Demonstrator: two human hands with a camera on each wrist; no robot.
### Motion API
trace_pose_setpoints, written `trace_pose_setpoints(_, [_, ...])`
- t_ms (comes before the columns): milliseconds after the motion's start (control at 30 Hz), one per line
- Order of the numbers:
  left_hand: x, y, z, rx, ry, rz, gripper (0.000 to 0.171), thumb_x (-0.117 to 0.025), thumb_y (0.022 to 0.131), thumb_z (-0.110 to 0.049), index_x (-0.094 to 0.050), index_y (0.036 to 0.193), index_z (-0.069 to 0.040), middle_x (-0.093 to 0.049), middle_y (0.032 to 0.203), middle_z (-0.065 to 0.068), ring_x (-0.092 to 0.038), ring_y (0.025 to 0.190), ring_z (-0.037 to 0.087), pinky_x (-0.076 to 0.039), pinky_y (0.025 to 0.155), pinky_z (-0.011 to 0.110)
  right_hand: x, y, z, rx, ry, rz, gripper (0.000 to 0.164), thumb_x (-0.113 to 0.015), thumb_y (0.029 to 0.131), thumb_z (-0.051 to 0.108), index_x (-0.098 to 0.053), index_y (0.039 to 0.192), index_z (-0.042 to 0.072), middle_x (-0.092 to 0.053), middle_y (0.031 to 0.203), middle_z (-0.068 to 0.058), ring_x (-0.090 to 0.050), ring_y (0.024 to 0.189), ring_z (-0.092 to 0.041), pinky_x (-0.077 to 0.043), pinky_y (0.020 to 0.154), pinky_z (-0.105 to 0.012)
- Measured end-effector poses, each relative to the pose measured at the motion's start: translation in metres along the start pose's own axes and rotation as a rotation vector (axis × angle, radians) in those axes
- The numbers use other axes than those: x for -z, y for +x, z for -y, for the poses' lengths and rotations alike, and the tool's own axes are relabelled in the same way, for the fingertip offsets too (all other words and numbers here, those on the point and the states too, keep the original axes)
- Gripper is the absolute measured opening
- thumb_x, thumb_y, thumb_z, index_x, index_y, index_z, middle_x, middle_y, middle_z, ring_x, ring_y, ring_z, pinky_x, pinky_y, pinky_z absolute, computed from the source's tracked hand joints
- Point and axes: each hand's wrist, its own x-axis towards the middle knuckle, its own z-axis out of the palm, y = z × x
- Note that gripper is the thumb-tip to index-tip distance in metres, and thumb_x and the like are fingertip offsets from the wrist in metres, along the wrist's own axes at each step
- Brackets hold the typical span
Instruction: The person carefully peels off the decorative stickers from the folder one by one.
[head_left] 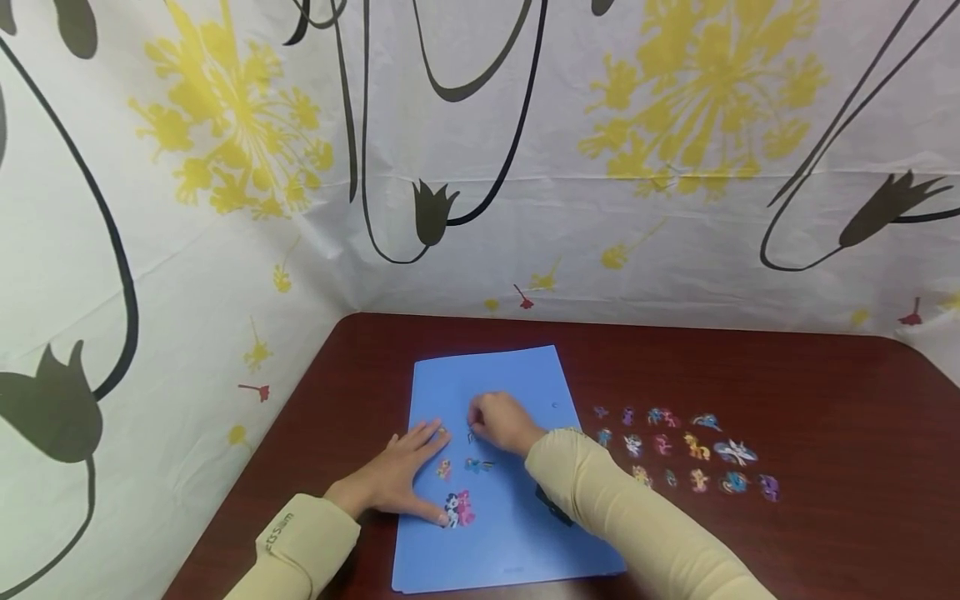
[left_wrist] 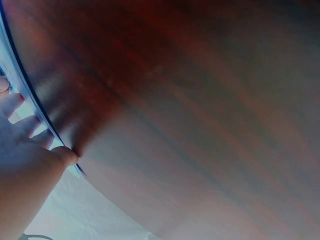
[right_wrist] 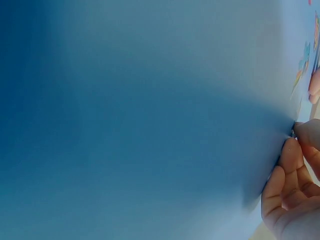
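Observation:
A blue plastic folder lies on the table, with a few small cartoon pony stickers on it. My left hand rests spread on its left side, fingers straight, the thumb touching a black-white-and-pink pony sticker. Toward the folder's upper middle, my right hand has curled fingers, and thumb and fingertip pinch a small sticker at the surface, mostly hidden by the fingers. Below it are a blue pony sticker and an orange one. The right wrist view shows the right fingertips against the blue surface.
Several more pony stickers lie in rows on the dark red-brown table right of the folder. A patterned white cloth hangs behind and to the left. A dark object shows beneath the right sleeve.

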Motion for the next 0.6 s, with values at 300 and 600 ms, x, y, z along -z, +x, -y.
trace_pose_setpoints(300, [-0.0010, 0.0003, -0.0003, 0.001, -0.001, -0.002, 0.104, -0.065, 0.059, -0.067, -0.026, 0.141, -0.015, -0.014, 0.147, 0.005, -0.007, 0.134, 0.026, -0.010, 0.101, 0.056, 0.0006, 0.0006, -0.0025, -0.026, 0.079, 0.016, 0.013, -0.060, 0.084, 0.008, -0.059, 0.071, 0.010, -0.052, 0.066, 0.003, -0.050, 0.064, -0.011, -0.044, 0.060, -0.024])
trace_pose_setpoints(600, [-0.0014, -0.0003, -0.0006, 0.000, 0.002, -0.002, 0.104, -0.065, 0.059, -0.067, -0.026, 0.141, -0.015, -0.015, 0.147, 0.005, -0.008, 0.134, 0.027, -0.011, 0.100, 0.057, 0.0038, -0.0033, -0.0077, -0.087, 0.270, 0.044, 0.012, -0.057, 0.085, 0.005, -0.058, 0.073, 0.007, -0.052, 0.071, 0.001, -0.049, 0.069, -0.013, -0.044, 0.064, -0.026])
